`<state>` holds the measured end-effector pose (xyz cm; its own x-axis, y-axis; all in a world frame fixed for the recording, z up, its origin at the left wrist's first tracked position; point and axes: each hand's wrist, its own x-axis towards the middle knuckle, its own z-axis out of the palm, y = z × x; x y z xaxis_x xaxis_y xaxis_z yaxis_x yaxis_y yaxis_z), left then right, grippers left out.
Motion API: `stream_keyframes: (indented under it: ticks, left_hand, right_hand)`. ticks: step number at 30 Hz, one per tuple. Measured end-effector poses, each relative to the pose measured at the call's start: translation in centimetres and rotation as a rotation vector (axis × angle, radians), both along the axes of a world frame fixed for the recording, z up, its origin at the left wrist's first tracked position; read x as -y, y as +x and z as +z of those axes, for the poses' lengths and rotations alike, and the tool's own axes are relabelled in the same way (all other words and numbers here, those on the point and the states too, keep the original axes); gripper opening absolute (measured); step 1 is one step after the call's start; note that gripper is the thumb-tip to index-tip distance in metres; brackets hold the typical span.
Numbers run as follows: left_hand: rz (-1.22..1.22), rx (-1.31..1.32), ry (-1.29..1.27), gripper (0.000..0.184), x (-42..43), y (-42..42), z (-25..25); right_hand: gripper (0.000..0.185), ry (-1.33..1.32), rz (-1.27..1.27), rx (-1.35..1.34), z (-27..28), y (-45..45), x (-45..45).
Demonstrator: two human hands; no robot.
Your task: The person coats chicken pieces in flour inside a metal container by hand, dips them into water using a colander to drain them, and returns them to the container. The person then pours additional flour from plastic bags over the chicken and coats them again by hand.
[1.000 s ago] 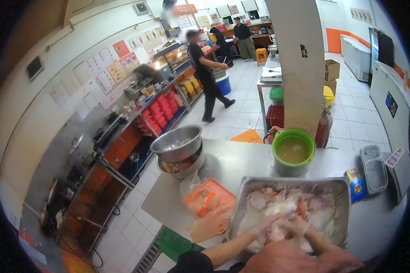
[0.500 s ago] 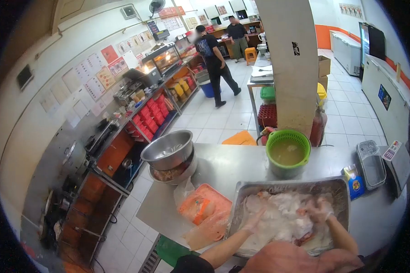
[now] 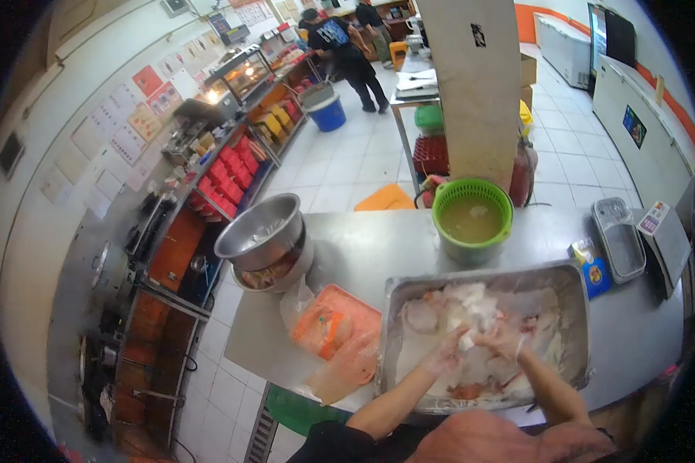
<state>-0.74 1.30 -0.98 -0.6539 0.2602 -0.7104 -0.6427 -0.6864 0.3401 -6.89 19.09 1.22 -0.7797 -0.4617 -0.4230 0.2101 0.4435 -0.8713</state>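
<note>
A large metal tray (image 3: 391, 339) of white flour (image 3: 417, 363) and raw meat pieces, which look like chicken, lies before me. My left hand (image 3: 445, 353), in a clear thin glove, is curled at a flour-covered piece of meat (image 3: 469, 338) near the tray's middle. From the other side my right hand (image 3: 502, 341), also gloved, closes on the same white clump. Flour hides part of the fingers of both hands. Other coated pieces (image 3: 544, 309) lie to the right, and a reddish piece (image 3: 465, 391) rests near the front rim.
Behind the tray stands a green colander (image 3: 510, 202) over a pot of cloudy liquid. Stacked steel bowls (image 3: 259, 231) and a pink tray (image 3: 367, 309) with plastic bags are left. A blue-yellow packet (image 3: 592, 272), metal container (image 3: 619, 239) and scale (image 3: 666, 243) stand right. Two people are further back.
Both hands have come together at the tray's middle, the right moving left and the left moving right. The view has shifted. A person in the background has turned toward the counter.
</note>
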Motion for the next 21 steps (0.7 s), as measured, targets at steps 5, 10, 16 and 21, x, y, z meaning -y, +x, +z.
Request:
stream_keyframes:
  ticks: [5, 10, 16, 21]
  left_hand:
    - [-0.149, -0.331, -0.39, 0.04, -1.9, -0.1, 0.9]
    - [-0.069, -0.607, -1.091, 0.062, 2.0, -0.6, 6.1]
    - [0.103, -0.209, -1.019, 0.078, 8.1, -2.6, -6.0]
    - [0.15, -0.082, -0.316, 0.059, 7.5, -3.5, -5.8]
  right_hand:
    - [0.052, -0.083, 0.215, -0.01, -1.3, -3.1, -5.2]
    - [0.052, 0.147, 0.092, -0.545, -5.2, -9.0, -8.8]
    - [0.07, 0.546, 0.235, -0.209, -5.1, -9.4, -0.5]
    - [0.058, 0.29, 0.523, 0.108, -12.1, -9.6, 3.9]
